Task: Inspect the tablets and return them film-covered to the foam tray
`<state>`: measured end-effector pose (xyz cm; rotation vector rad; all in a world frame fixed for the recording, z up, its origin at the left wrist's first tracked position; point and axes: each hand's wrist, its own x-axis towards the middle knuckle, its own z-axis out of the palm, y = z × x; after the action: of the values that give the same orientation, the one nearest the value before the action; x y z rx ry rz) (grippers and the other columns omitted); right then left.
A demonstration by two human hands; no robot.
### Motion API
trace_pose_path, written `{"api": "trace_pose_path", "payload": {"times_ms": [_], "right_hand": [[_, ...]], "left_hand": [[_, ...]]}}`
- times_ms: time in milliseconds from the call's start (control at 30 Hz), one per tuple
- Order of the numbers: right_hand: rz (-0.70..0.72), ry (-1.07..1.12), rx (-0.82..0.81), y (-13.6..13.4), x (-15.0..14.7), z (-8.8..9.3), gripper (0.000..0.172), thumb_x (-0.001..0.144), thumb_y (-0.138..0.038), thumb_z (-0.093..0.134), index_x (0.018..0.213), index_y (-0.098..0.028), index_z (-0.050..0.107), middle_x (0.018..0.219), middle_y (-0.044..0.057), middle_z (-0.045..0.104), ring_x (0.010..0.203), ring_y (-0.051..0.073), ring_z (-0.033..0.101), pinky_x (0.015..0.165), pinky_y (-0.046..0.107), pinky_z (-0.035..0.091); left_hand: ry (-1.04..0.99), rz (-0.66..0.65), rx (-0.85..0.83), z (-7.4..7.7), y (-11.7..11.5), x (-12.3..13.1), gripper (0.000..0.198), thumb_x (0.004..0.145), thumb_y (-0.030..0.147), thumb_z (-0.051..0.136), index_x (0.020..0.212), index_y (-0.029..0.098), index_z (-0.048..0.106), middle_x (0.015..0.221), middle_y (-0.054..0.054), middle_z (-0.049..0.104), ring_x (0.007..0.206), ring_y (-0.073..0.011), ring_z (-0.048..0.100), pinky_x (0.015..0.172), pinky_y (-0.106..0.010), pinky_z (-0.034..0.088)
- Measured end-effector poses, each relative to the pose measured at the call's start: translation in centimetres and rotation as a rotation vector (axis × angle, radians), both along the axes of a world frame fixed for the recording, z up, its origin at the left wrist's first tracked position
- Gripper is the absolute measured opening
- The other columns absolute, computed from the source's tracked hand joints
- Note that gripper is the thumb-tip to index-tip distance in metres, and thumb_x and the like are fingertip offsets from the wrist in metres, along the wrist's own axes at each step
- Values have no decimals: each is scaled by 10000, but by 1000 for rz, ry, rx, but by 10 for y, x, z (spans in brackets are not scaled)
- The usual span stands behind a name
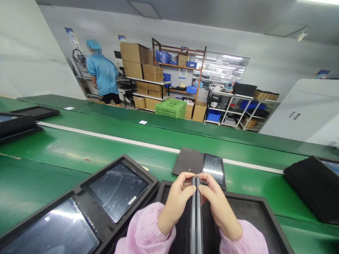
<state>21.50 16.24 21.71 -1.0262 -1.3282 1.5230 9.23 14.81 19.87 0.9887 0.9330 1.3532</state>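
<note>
Your left hand (177, 204) and right hand (218, 204) pinch the dark handset (196, 215), held edge-on at lower centre, while a second handset (213, 170) lies screen-up just beyond, on the green conveyor belt (79, 151).

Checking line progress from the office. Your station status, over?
Left hand, right hand gripping slim dark device, held on edge. Black tray beneath. Another screened device lying just ahead.
</note>
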Motion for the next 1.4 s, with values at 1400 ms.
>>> {"api": "trace_pose_path", "payload": {"times_ms": [1400], "right_hand": [[98, -138, 27, -3, 9, 1, 399, 678, -211, 519, 1064, -198, 417, 639, -57, 477, 532, 128, 490, 530, 258, 415]], "left_hand": [[-48, -116, 78, -8, -6, -6, 448, 659, 136, 526, 1102, 190, 491, 1086, -56, 551, 1009, -225, 513, 841, -331, 430]]}}
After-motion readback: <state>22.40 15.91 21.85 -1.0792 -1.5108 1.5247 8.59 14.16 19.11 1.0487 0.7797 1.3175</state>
